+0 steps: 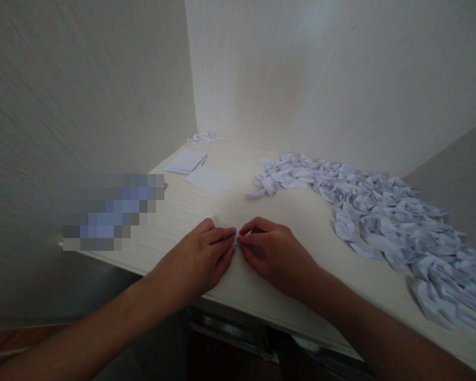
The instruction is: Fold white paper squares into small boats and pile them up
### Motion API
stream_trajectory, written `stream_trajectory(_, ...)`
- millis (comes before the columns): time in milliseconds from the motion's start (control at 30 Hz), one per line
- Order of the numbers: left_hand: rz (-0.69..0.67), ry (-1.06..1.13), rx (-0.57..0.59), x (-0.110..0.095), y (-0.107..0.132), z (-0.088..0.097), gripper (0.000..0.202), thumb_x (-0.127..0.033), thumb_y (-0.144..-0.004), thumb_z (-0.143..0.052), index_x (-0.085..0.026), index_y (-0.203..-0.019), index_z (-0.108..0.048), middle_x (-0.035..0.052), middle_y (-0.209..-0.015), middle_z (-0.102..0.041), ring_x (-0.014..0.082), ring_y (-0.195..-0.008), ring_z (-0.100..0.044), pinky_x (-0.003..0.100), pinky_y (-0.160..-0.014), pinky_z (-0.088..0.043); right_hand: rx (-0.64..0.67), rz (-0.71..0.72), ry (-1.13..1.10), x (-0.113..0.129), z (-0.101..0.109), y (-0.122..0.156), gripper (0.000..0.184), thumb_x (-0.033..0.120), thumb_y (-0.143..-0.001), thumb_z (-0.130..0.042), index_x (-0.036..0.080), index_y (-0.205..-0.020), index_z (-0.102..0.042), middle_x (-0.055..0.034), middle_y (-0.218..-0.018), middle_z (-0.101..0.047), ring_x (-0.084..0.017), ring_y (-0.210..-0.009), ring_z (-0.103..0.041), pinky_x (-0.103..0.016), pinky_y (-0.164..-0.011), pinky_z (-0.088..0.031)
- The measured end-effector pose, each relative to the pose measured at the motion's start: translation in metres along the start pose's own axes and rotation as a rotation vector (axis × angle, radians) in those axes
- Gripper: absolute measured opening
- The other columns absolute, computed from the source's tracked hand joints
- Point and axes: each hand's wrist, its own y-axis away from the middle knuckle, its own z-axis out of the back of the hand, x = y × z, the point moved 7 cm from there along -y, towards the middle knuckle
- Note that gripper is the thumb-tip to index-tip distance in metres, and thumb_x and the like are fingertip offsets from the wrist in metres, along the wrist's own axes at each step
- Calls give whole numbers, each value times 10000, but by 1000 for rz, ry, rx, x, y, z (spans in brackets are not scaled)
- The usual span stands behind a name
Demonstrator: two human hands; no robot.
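Over the middle of the pale table, my left hand (206,251) and my right hand (275,254) meet with their fingertips almost touching. Between them is a small piece of white paper (236,239), mostly covered by the fingers. Both hands are closed, pinching it from either side. How the paper is folded cannot be made out. Behind the hands a flat sheet of white paper (208,179) lies beside a stack of paper (185,160). To the right spreads a large heap of folded white paper pieces (365,206).
The table (174,227) stands against walls at its left and back. Small paper scraps (206,137) lie in the far corner. A blurred-out bluish object (115,214) is at the left edge. The table's front edge runs below my forearms.
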Motion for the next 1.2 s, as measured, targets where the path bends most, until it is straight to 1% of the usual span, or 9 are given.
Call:
stream_trajectory(167, 22, -9, 41, 1, 1, -3, 226, -168, -960, -513, -125, -1017, -727, 90, -1108, -733, 219, -853, -602, 374, -790, -570, 10, -3, 7, 0, -1, 1, 156, 112, -859, -641, 151, -905, -785, -78, -948, -710, -138, -775, -663, -258, -770, -536)
stream_trajectory(300, 23, -30, 41, 1, 2, -4, 229, -178, -958, -524, -113, -1056, -720, 90, -1164, -723, 225, -886, -601, 378, -823, -572, 27, -16, -2, 1, -3, 0, 161, 102, -851, -642, 144, -910, -786, -83, -930, -709, -152, -794, -670, -270, -777, -542)
stream_trajectory(400, 22, -50, 44, 1, 2, -5, 224, -178, -954, -534, -118, -1059, -722, 89, -1170, -724, 224, -869, -604, 381, -810, -576, 35, -22, -9, 0, -5, 0, 167, 95, -846, -636, 142, -897, -787, -86, -930, -706, -163, -814, -677, -279, -792, -544)
stream_trajectory(567, -17, -74, 74, -2, 2, -5, 229, -157, -947, -546, -110, -1101, -710, 100, -1200, -713, 217, -863, -614, 374, -797, -573, 27, -23, -22, 0, -6, 0, 171, 97, -848, -628, 150, -887, -787, -79, -922, -699, -157, -796, -675, -272, -775, -543)
stream_trajectory(733, -36, -71, 75, -6, 1, -2, 232, -181, -966, -518, -123, -1054, -726, 80, -1191, -720, 208, -850, -607, 373, -802, -559, 29, -13, -26, 1, -4, 0, 167, 89, -836, -631, 156, -853, -783, -71, -903, -700, -149, -769, -671, -265, -746, -541)
stream_trajectory(900, -11, -89, 147, -7, 1, -6, 247, -196, -977, -487, -136, -1069, -708, 83, -1198, -703, 221, -910, -605, 392, -847, -533, 21, -24, -34, 0, -4, -1, 163, 84, -820, -632, 156, -889, -761, -71, -959, -714, -157, -822, -680, -272, -798, -546)
stream_trajectory(967, -6, -93, 185, -7, 2, -9, 242, -195, -974, -478, -147, -1057, -700, 87, -1194, -691, 228, -948, -600, 401, -874, -522, 26, -35, -4, 0, -3, -1, 164, 92, -828, -624, 147, -920, -748, -76, -944, -718, -169, -840, -681, -285, -811, -547)
stream_trajectory(1067, -21, -106, 226, -10, 5, -10, 242, -217, -954, -497, -128, -1083, -681, 117, -1198, -665, 254, -1010, -582, 423, -922, -507, 46, -16, 71, 5, -3, 0, 165, 90, -834, -614, 141, -936, -733, -80, -916, -720, -189, -866, -675, -306, -822, -540)
stream_trajectory(1200, 18, -68, 238, -9, 11, -7, 377, -320, -922, -549, -90, -1210, -628, 148, -1268, -615, 277, -1053, -552, 429, -975, -493, 81, 26, 182, 10, -4, 0, 126, 100, -846, -610, 146, -895, -716, -76, -885, -718, -192, -827, -647, -313, -782, -515)
